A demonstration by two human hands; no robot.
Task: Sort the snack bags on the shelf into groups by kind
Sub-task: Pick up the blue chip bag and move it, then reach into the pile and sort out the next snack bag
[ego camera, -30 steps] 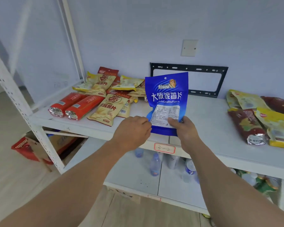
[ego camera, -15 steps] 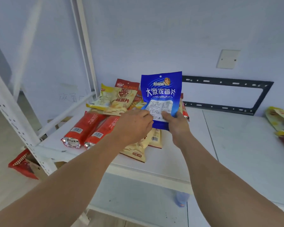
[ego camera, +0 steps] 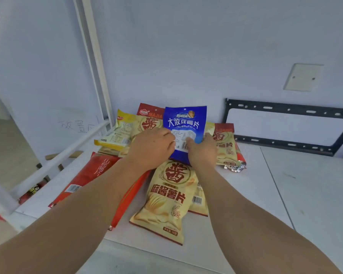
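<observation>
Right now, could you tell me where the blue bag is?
The blue bag is at the centre of the head view, held upright by the left hand and right hand over the cream bags piled at the shelf's left end.

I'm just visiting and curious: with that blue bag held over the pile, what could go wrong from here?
1. The blue bag could land on the beige bags, a different kind, mixing groups.
2. The left hand and right hand pinch only its lower edge, so it might slip.
</observation>
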